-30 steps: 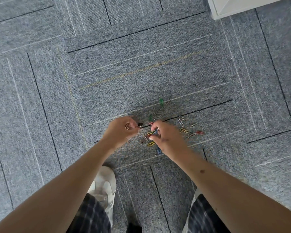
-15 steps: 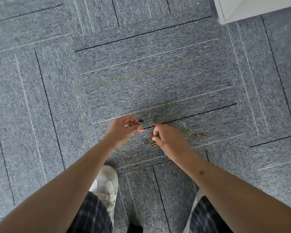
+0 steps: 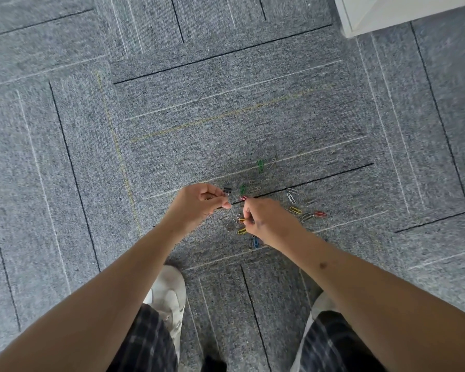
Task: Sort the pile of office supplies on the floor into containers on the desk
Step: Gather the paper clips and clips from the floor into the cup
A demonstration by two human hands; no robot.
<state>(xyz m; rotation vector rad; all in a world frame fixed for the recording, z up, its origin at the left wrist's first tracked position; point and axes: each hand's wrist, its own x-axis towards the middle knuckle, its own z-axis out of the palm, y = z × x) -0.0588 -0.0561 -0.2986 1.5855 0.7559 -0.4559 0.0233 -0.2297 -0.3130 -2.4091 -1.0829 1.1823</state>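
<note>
Several coloured paper clips lie scattered on the grey carpet, among them a green one (image 3: pixel 260 165), a yellow one (image 3: pixel 295 210) and a red one (image 3: pixel 320 214). My left hand (image 3: pixel 199 204) hovers at the pile's left edge, fingers curled round a small black binder clip (image 3: pixel 227 190) and some gathered clips. My right hand (image 3: pixel 269 220) is low over the middle of the pile and pinches a paper clip (image 3: pixel 241 219) between thumb and fingers. Clips under the right hand are hidden.
The white corner of a piece of furniture (image 3: pixel 360 20) stands at the top right. My shoes (image 3: pixel 169 294) and checked trouser legs are just below the pile. Grey carpet tiles stretch out on all sides.
Both hands have shifted slightly up and right across the pile. The black binder clip now shows at my left fingertips; my right fingers have closed on a clip.
</note>
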